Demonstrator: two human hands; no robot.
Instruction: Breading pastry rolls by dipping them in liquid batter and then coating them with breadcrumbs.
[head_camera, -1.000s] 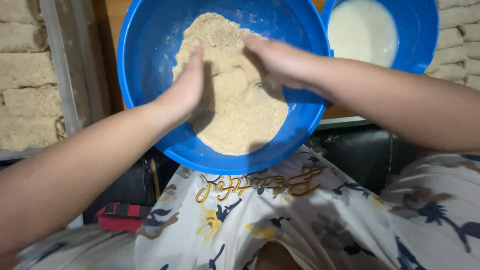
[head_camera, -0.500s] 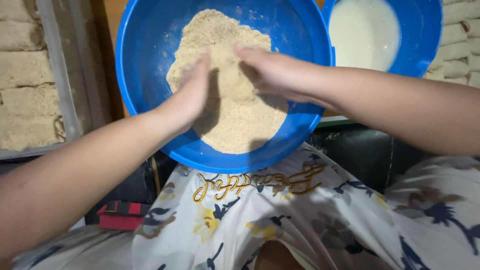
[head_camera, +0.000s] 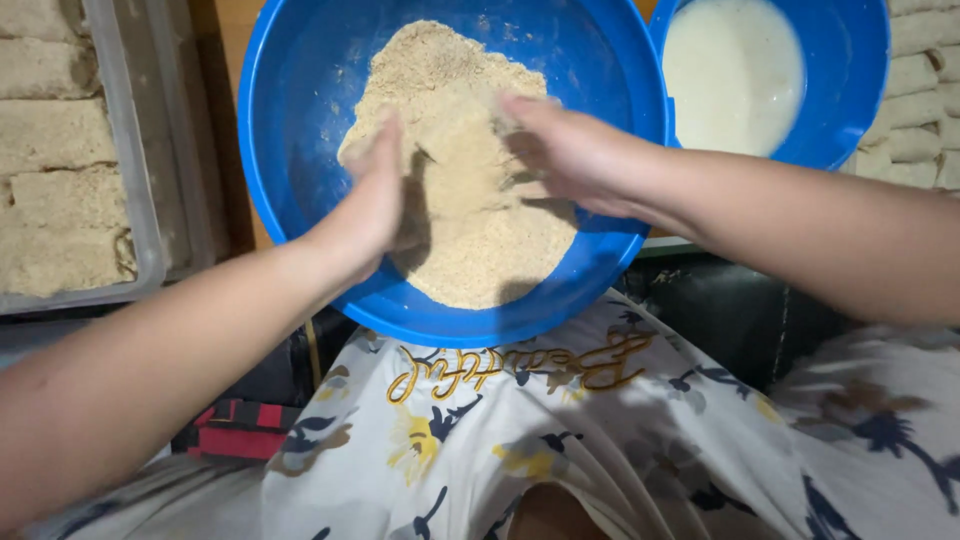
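I see wood surface (head_camera: 232, 120) under everything, only narrow strip bare between tray and big bowl. On it: big blue bowl (head_camera: 290, 150) of crumbs at centre; smaller blue bowl (head_camera: 860, 90) of white batter touching its right rim; clear tray (head_camera: 140, 200) of crumbed rolls at left; more crumbed rolls (head_camera: 925, 100) at far right, their support hidden from me.

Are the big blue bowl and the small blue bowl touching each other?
Touching. The head view shows the big blue bowl's rim overlapping the small blue bowl's rim, no gap between.
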